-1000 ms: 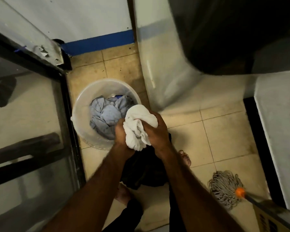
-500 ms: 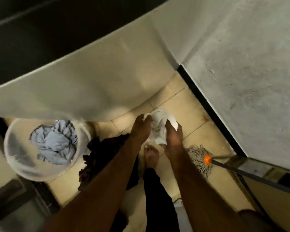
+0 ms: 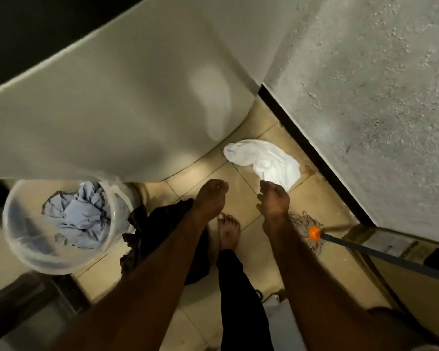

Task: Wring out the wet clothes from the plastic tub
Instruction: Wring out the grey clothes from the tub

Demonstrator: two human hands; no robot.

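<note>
2 grips have let go at once. 0.5 s ago both were wrapped round the white cloth (image 3: 264,162); now it is free, spread out just beyond the right grip (image 3: 274,202) toward the wall corner. I cannot tell whether it has landed on the floor (image 3: 238,177) or is falling to it. I judge that piece wrung and discarded, so 1 item is done.

The left grip (image 3: 211,198) is empty, fingers loosely curled and touching nothing. The right grip is also empty, fingers slack and slightly apart, with the cloth's near corner close to its fingertips.

The plastic tub (image 3: 18,239) sits well to the left of the left grip, with blue-grey clothes (image 3: 79,216) inside it waiting to be wrung. A dark garment (image 3: 147,231) lies under the left forearm, and a mop (image 3: 304,224) lies beside the right wrist.
</note>
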